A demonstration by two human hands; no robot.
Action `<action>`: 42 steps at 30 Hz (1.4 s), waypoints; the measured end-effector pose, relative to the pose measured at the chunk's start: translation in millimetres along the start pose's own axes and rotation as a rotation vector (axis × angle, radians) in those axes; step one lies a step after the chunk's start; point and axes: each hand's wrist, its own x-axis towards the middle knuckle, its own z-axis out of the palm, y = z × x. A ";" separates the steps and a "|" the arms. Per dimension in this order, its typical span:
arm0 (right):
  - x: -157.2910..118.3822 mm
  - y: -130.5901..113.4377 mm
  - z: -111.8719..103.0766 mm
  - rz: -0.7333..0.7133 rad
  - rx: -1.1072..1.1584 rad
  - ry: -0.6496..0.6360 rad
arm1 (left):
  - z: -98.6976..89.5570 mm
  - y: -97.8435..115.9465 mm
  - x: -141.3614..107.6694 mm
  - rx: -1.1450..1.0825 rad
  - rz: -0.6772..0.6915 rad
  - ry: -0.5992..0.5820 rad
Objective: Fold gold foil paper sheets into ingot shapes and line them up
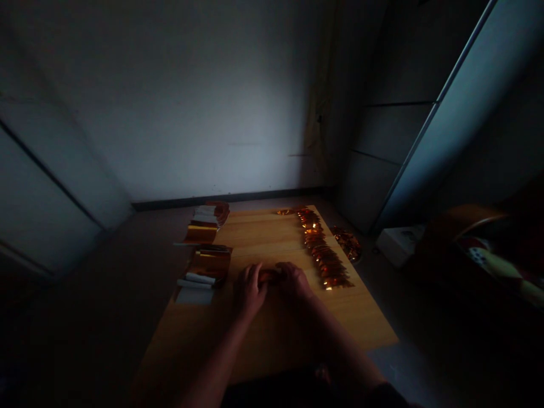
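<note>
Near the middle of the wooden table, my left hand (251, 288) and my right hand (296, 279) face each other with curled fingers. Between them is a dark copper-coloured film piece (268, 276), gripped at its two ends; its exact shape is lost in the dim light. Left of my hands lies a stack of shiny amber film sheets (209, 263) with pale strips (199, 278) along its near side. Another pile of amber sheets (202, 233) sits behind it. To the right runs a long row of crinkled, glossy copper-coloured film pieces (326, 256).
The light wooden table (255, 238) stands before a pale wall (221, 136). A heap of shiny copper-coloured scraps (347, 243) is beyond its right edge. Farther right are a white box (398, 245) and a dark chair-like shape (471, 221). A tall cabinet (382, 136) rises at the back right.
</note>
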 end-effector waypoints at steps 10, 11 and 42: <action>-6.9 -5.0 -7.7 -0.047 0.010 -0.045 | 1.5 -9.8 2.5 -0.135 -0.146 0.093; -7.5 -6.1 -8.5 -0.049 0.022 -0.045 | 1.7 -9.3 2.5 -0.121 -0.150 0.091; 10.2 -31.1 -9.2 0.221 -0.109 -0.075 | 7.9 -16.0 2.1 -0.188 -0.150 0.045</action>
